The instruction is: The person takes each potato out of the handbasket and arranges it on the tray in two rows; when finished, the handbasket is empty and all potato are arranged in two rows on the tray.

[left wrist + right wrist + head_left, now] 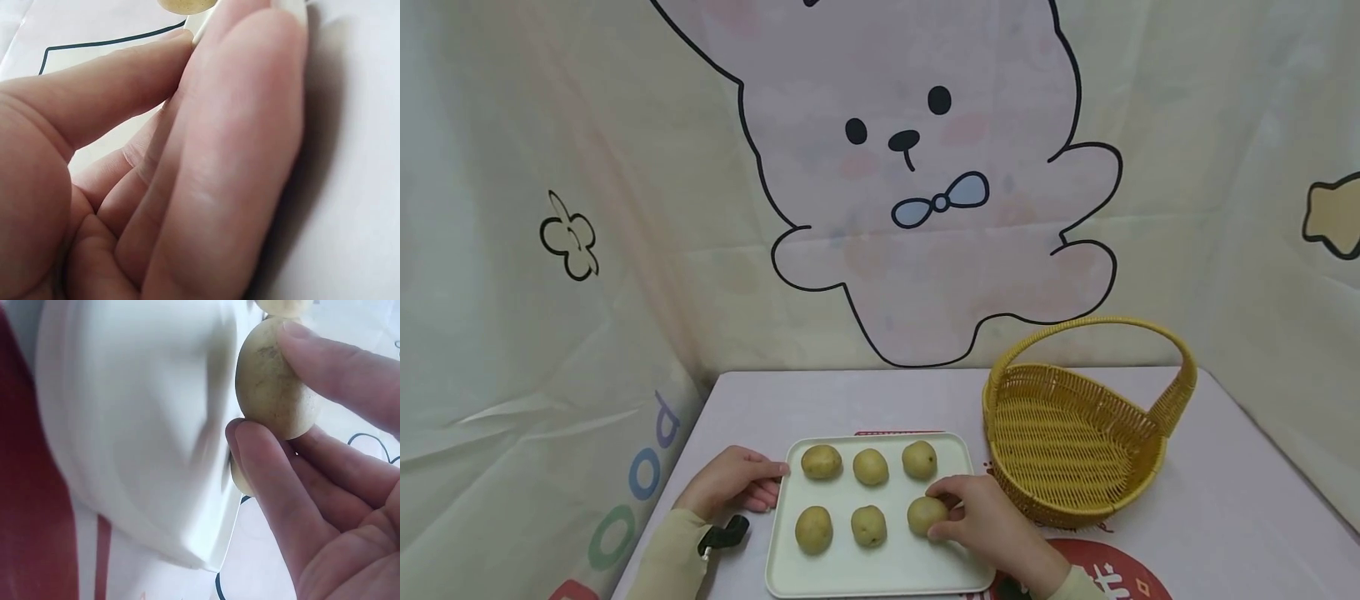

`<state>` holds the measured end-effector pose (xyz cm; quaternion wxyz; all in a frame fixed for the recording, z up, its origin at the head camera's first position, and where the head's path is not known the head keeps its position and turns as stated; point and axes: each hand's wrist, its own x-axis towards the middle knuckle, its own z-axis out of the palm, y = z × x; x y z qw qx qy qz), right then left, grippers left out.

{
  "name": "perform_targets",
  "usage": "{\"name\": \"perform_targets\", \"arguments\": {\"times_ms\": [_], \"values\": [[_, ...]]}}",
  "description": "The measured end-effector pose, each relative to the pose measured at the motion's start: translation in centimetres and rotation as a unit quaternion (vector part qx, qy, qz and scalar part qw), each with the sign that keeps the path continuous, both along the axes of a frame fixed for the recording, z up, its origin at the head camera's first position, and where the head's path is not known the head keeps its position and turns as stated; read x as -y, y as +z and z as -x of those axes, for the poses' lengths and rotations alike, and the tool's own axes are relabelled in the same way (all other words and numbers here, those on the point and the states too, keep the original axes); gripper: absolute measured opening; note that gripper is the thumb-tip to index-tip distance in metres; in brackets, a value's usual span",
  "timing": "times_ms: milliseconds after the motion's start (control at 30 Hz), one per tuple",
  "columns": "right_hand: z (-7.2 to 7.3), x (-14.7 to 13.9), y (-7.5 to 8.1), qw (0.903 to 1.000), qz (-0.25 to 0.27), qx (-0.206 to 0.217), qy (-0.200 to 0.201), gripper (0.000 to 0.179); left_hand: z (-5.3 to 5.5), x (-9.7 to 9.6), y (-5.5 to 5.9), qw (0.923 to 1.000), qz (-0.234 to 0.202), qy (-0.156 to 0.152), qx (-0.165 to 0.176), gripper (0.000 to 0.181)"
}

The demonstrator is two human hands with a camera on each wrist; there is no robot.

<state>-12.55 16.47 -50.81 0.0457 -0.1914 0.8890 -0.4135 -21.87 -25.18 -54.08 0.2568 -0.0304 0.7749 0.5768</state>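
Observation:
A white rectangular tray [842, 575] lies on the table with several potatoes in two rows. My right hand [988, 525] pinches the front right potato [925, 517] between thumb and fingers; in the right wrist view this potato [272, 381] sits close over the tray. At the tray's left rim, my left hand [737, 482] grips the edge, thumb [125, 81] on one side and fingers on the other. Beside the held potato lie a middle potato [868, 526] and a left one [814, 530]. The back row has three potatoes, one at its right end [919, 460].
A yellow woven basket [1075, 433] with a tall arched handle stands right of the tray, nothing inside it. The tablecloth [850, 400] is white with a red printed patch [1097, 567] at front right. A cartoon-printed curtain [715, 317] hangs behind the table.

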Motion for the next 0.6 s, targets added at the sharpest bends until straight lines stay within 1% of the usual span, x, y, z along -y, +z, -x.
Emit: {"name": "perform_targets", "arguments": {"times_ms": [233, 433, 500, 600], "values": [[-0.4, 0.4, 0.0, 0.9997, -0.025, -0.001, -0.009, 0.039, -0.4, 0.1, 0.1, 1.0, 0.0, -0.002, -0.006, 0.033], [-0.2, 0.3, 0.3, 0.999, -0.041, -0.009, -0.018, 0.041, 0.2, -0.2, 0.6, 0.9999, 0.0, -0.006, -0.008, 0.033], [-0.1, 0.2, 0.7, 0.9985, -0.049, -0.01, -0.024, 0.043, 0.5, -0.3, 0.7, 0.9999, -0.002, -0.005, -0.01, 0.033], [-0.1, -0.1, 1.6, 0.9976, -0.055, -0.009, -0.042, 0.044, 0.7, -0.5, 1.0, 0.9998, 0.004, -0.007, -0.02, 0.033]]}}
